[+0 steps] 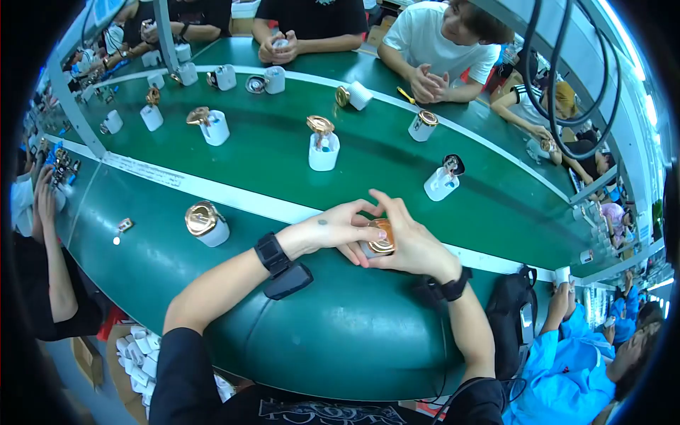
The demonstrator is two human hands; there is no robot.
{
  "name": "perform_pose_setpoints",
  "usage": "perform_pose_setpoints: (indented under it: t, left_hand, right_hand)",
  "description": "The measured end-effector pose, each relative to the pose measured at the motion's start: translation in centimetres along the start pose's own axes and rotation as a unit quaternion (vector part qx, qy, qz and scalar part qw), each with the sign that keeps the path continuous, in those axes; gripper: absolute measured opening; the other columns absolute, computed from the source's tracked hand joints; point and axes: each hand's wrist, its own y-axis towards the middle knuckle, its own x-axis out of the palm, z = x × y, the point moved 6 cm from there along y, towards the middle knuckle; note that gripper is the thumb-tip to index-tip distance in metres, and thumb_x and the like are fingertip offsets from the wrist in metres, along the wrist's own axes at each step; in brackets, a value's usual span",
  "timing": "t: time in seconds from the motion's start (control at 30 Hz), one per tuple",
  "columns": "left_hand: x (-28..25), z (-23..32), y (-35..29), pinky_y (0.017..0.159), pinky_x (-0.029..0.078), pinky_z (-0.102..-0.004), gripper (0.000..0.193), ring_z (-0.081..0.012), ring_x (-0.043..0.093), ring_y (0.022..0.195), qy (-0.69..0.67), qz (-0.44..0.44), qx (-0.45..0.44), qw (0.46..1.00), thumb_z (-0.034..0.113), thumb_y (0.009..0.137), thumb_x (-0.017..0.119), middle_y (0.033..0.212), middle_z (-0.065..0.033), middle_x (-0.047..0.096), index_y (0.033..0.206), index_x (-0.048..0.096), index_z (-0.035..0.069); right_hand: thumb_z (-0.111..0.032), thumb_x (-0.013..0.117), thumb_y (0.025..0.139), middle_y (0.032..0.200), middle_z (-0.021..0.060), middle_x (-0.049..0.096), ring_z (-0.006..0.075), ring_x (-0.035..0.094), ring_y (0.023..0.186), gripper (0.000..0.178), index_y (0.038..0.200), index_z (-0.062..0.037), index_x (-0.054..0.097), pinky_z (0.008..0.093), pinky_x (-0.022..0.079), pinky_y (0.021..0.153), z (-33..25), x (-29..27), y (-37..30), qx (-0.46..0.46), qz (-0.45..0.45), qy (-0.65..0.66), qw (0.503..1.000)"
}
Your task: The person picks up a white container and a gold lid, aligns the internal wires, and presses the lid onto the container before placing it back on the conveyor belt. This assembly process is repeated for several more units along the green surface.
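Left hand (338,225) and right hand (416,244) grasp the cup (367,249), apparently seating its gold lid (384,244); the next move likely wants even pressure.

Copper-gold lid (383,239), white housing (366,248)

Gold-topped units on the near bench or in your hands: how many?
2: the held unit, between the left hand and right hand; the other unit, standing on the near bench, left of the hands. More could hide among the parts at far left.

Lettering (333,409) (partly legible) on shirt (241,406)
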Motion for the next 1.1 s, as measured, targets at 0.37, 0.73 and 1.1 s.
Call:
perform_pose_setpoints:
  t: [0.37, 0.73, 1.1]
  left_hand:
    - [-4.6, -0.2, 1.7, 0.084, 0.064, -0.0358, 0.066, -0.0283, 0.076, 0.098, -0.097, 0.116, 0.084, 0.985, 0.031, 0.103, 0.065, 0.136, -0.0198, 0.060, 0.153, 0.032, 0.002]
    - [-3.9, 2.9, -3.0, 0.078, 0.057, -0.0335, 0.080, -0.0216, 0.072, 0.095, 0.228, 0.245, 0.209, 0.919, 0.027, 0.095, 0.075, 0.150, -0.0190, 0.047, 0.157, 0.030, 0.002]
    - [2.1, 1.4, -5.8, 0.082, 0.056, -0.0372, 0.077, -0.0263, 0.067, 0.091, 0.373, 0.096, 0.269, 0.883, 0.018, 0.081, 0.079, 0.127, -0.0150, 0.063, 0.146, 0.042, 0.003]
  right_hand:
    - [-0.030, 0.089, 0.077, 0.141, 0.0246, 0.049, 0.0340, 0.062, 0.115, 0.091, 0.147, 0.0029, 0.041, 0.0415, 0.055, 0.091, 15.2, -9.8, -4.8, 0.226, 0.402, -0.151, 0.875]
    - [-0.038, 0.084, 0.083, 0.098, 0.0183, 0.074, 0.0273, 0.071, 0.089, 0.058, 0.116, 0.0050, 0.064, 0.0401, 0.055, 0.084, 10.4, -9.5, -1.7, 0.229, 0.389, -0.033, 0.892]
    - [-0.030, 0.082, 0.083, 0.106, 0.0134, 0.069, 0.0188, 0.067, 0.092, 0.052, 0.120, -0.0002, 0.060, 0.0334, 0.053, 0.080, -7.5, -4.2, -0.8, 0.037, 0.068, -0.071, 0.994]
